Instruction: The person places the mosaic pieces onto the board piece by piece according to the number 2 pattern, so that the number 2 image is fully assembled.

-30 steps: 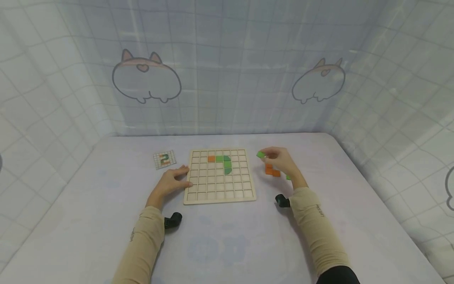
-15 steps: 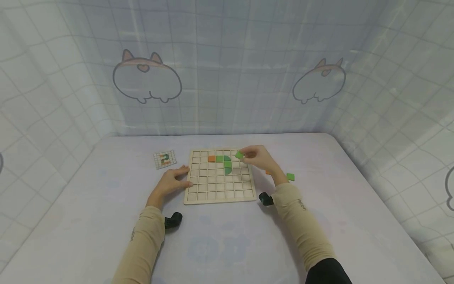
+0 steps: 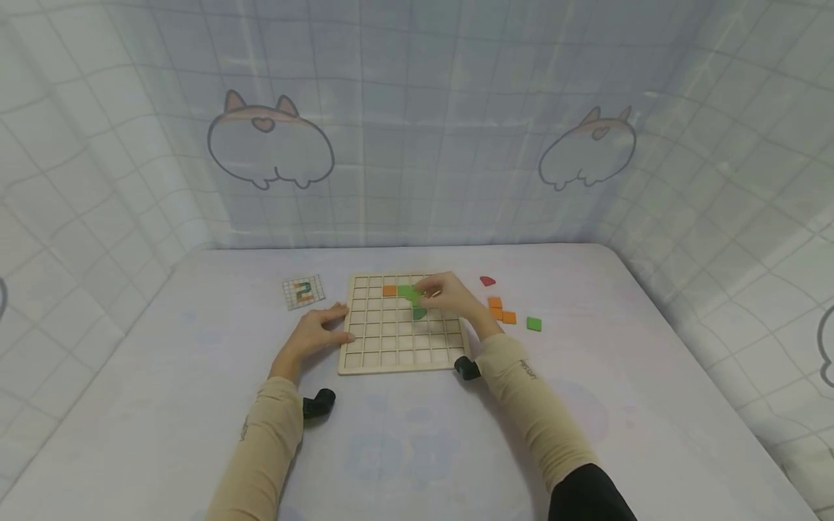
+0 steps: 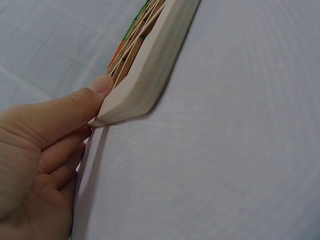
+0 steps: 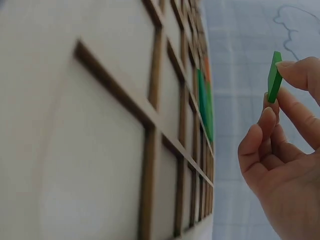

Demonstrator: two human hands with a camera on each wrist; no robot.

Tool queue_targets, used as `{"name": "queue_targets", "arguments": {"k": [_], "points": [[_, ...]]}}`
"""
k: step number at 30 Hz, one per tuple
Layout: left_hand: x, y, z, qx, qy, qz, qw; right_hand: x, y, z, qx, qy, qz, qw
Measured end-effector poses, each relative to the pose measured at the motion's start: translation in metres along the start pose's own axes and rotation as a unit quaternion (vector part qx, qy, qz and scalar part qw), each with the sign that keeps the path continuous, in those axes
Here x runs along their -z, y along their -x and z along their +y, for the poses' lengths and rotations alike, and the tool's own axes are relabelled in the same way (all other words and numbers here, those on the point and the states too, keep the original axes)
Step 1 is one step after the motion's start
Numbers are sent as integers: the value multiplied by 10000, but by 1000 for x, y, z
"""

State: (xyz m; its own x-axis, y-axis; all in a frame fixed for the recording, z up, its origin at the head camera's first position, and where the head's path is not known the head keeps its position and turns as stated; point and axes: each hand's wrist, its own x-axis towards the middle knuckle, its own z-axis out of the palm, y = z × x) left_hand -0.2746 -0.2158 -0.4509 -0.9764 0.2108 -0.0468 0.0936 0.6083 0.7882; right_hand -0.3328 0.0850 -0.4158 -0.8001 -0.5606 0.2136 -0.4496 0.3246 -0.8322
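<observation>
A wooden grid board [image 3: 378,354] lies flat on the table, holding an orange tile [image 3: 389,291], green tiles and a dark green rounded piece [image 3: 419,313]. My left hand [image 3: 315,334] holds the board's left edge; in the left wrist view its thumb [image 4: 101,85] rests over the rim. Above the board's upper part, my right hand [image 3: 449,295] pinches a square green tile [image 5: 274,77] between thumb and fingers. The right wrist view shows that tile raised clear of the grid. In the head view it overlaps the placed green tiles, partly hiding them.
Right of the board lie a red rounded piece [image 3: 487,281], several orange tiles [image 3: 496,307] and a loose green tile [image 3: 534,324]. A small pattern card [image 3: 303,292] lies at the board's upper left. Dark wrist mounts [image 3: 318,404] stick out from both sleeves.
My right hand has carried the green tile leftward from beside the loose pieces to over the board, uncovering the red and orange pieces. My left hand has stayed at the board's edge.
</observation>
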Motion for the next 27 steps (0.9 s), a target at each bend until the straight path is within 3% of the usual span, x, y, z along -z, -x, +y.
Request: {"name": "queue_targets", "arguments": {"k": [4,12,16,22,27], "points": [[0,0,1,0,-13,-35,10000,-8,-6,1,-237,197,-221,9993],[4,-3,4,319,-130,-146,9993,-19,-9,2,-726,811,-700,9916],[7,-6,11,380,-487,-251,9978,-21,-9,3,-834,879,-723,9900],[11,-11,19,233,-935,-390,9946,-24,-9,2,-1024,1003,-812,9863],[13,-11,21,255,-1000,-451,9936,-25,-9,-3,-841,1320,-926,9833]]}}
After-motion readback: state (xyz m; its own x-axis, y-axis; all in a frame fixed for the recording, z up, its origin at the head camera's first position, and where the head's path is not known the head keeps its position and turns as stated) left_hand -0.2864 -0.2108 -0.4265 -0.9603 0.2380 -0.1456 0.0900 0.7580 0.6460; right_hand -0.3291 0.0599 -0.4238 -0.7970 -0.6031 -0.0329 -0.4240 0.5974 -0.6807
